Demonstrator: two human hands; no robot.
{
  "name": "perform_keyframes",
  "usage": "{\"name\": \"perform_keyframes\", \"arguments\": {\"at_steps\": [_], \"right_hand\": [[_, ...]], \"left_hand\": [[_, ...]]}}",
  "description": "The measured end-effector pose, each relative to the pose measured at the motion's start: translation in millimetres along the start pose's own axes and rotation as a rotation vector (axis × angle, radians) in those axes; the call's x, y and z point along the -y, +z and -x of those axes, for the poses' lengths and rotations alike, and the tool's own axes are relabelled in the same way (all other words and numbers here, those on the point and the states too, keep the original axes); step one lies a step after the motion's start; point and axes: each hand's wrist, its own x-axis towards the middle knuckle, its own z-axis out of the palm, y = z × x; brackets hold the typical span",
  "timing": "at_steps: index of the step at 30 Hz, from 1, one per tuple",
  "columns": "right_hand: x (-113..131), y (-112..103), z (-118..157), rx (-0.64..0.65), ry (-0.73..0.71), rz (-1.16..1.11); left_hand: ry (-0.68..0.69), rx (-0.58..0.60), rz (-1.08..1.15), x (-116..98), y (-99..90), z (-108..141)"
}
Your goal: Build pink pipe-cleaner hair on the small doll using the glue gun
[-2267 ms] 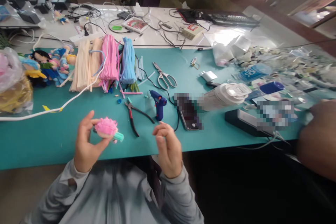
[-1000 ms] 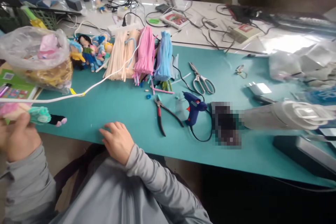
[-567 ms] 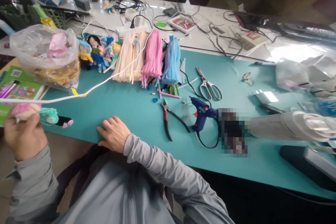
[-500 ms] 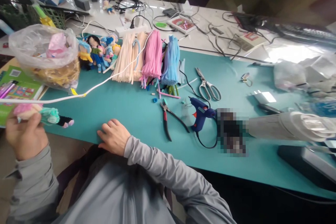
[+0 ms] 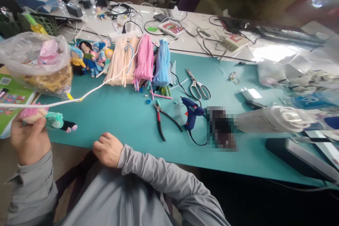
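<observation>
At the left, my left hand [image 5: 30,139] is closed around a small fuzzy doll [image 5: 54,119] by its head end. The doll has pink hair, a mint-green body and dark legs with pink feet pointing right; my fingers partly hide its head. My right hand [image 5: 108,149] rests at the front edge of the green mat [image 5: 127,120], fingers curled into a loose fist with nothing seen in it. Right of it lie pliers [image 5: 159,122] with red and black handles and a blue glue gun [image 5: 191,113].
Bundles of cream [image 5: 119,61], pink [image 5: 144,58] and blue pipe cleaners [image 5: 161,65] stand behind, beside several finished dolls [image 5: 90,58] and a plastic bag [image 5: 39,74]. A white cable [image 5: 106,83] crosses the left side. Scissors [image 5: 197,86] and a white tumbler [image 5: 272,119] lie rightward.
My right hand's fingers have curled in from a looser, spread pose. My left hand still holds the doll, nearly unmoved. The whole view has shifted slightly.
</observation>
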Motion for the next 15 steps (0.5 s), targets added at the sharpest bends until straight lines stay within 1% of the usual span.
{"name": "perform_keyframes", "arguments": {"at_steps": [3,5,6,8,10,12,15], "right_hand": [[0.6,-7.4,4.4,0.020,0.062,-0.025],[2.4,-19.5,19.0,0.008,0.172,-0.081],[3.8,-27.8,30.8,-0.014,0.260,-0.120],[7.9,-47.7,63.4,-0.069,0.415,-0.244],[14.0,-70.1,105.5,-0.121,0.597,-0.308],[22.3,-92.2,152.4,-0.096,0.767,-0.282],[36.4,-120.7,216.2,-0.026,1.036,-0.128]], "left_hand": [[-0.045,0.010,0.021,-1.7,5.2,5.9],[-0.084,0.011,0.051,-1.8,8.1,9.4],[-0.099,0.012,0.064,-1.5,9.4,10.9],[-0.119,0.028,0.073,0.1,11.6,12.8],[-0.138,0.041,0.078,2.9,14.0,13.6],[-0.165,0.039,0.091,6.6,16.8,13.8],[-0.175,0.032,0.075,12.4,22.4,13.6]]}}
